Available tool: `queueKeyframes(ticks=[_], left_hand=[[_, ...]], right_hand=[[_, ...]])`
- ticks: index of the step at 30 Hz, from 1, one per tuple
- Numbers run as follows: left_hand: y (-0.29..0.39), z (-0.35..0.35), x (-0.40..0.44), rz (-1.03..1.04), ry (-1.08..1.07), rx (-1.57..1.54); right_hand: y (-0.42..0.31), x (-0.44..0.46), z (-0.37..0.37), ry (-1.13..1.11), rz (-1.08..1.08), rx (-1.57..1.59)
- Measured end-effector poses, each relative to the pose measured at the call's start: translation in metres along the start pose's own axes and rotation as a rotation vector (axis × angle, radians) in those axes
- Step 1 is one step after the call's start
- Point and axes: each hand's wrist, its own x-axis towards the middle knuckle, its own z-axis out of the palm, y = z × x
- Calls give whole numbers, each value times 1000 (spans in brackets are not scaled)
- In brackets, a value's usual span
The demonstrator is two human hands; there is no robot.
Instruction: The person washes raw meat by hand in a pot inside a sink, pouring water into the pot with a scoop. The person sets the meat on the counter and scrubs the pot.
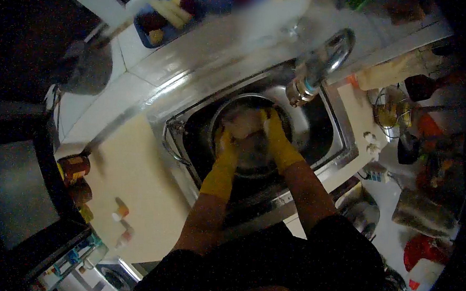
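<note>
A metal sink (pixel 318 134) holds a large round metal pot or basin (pixel 246 97). Inside this vessel lies a pale pinkish lump (pixel 244 124), dim and blurred, so its kind does not show. My left hand (pixel 224 144), in a yellow rubber glove, grips the lump's left side. On the other side my right hand (pixel 272 127), gloved the same way, has its fingers curved against the lump. The glove tips are partly lost in shadow.
A chrome tap (pixel 304 91) juts over the sink's upper right. Cream counter (pixel 136 177) extends at left, with small bottles on it. A blue tray of vegetables (pixel 166 21) sits on the ledge. Utensils and a wire strainer (pixel 392 111) crowd the right.
</note>
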Motion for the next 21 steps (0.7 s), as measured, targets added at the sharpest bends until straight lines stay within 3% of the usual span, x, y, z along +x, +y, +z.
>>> queueKeyframes(ticks=[1, 2, 3, 5, 8, 11, 17, 21], left_hand=[[-3, 2, -2, 131, 66, 195], [-6, 6, -4, 248, 143, 381], [-8, 9, -3, 336, 137, 590], [-6, 13, 2, 493, 153, 990], [-22, 21, 17, 486, 153, 1161], [-40, 27, 25, 437, 152, 1135], [-6, 15, 21, 335, 88, 797], [16, 2, 31, 158, -2, 339]], right_hand=[[0, -3, 1, 23, -79, -292], [3, -10, 2, 7, -312, -659], [12, -10, 7, 6, -311, -661], [42, 8, 21, 49, -694, -1076], [61, 23, 29, 49, -910, -1201], [70, 37, 35, 1, -847, -1069], [81, 51, 42, -17, -602, -792], [53, 46, 56, -44, -299, -1154]])
